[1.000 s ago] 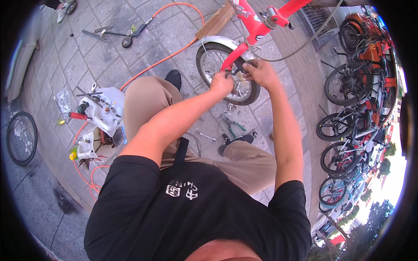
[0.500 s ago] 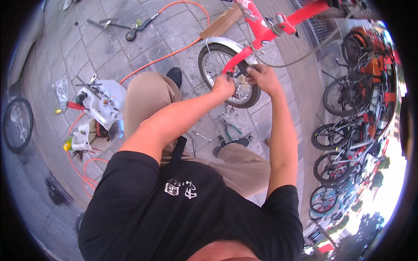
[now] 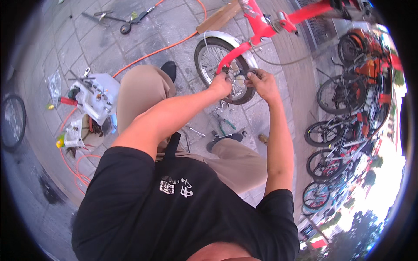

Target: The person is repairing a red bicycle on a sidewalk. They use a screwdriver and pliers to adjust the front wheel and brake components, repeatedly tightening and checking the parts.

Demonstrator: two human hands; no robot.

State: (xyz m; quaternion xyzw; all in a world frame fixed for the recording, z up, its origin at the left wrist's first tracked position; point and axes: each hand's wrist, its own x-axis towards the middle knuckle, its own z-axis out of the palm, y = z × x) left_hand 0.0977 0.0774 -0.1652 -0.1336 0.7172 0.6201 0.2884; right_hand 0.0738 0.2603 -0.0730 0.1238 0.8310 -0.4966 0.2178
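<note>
A red bicycle (image 3: 257, 30) stands before me, with a silver mudguard (image 3: 214, 35) over its front wheel (image 3: 201, 65). My left hand (image 3: 220, 87) is closed at the lower end of the red fork (image 3: 234, 54), by the hub; what its fingers grip is hidden. Just right of it, my right hand (image 3: 263, 86) pinches a small dark part (image 3: 242, 75) beside the spokes; I cannot make out what it is. Pliers (image 3: 225, 125) and a spanner (image 3: 197, 132) lie on the paving below the wheel.
A white plastic tray (image 3: 102, 89) with tools and a red screwdriver (image 3: 67, 101) lie left of my knee. An orange hose (image 3: 152, 55) crosses the paving past a wooden board (image 3: 215, 17). Several parked bicycles (image 3: 339, 95) line the right; a loose tyre (image 3: 21, 122) lies far left.
My right hand has shifted slightly down relative to the fork, still with its fingers closed. My left hand stays by the hub. The whole view has shifted a little.
</note>
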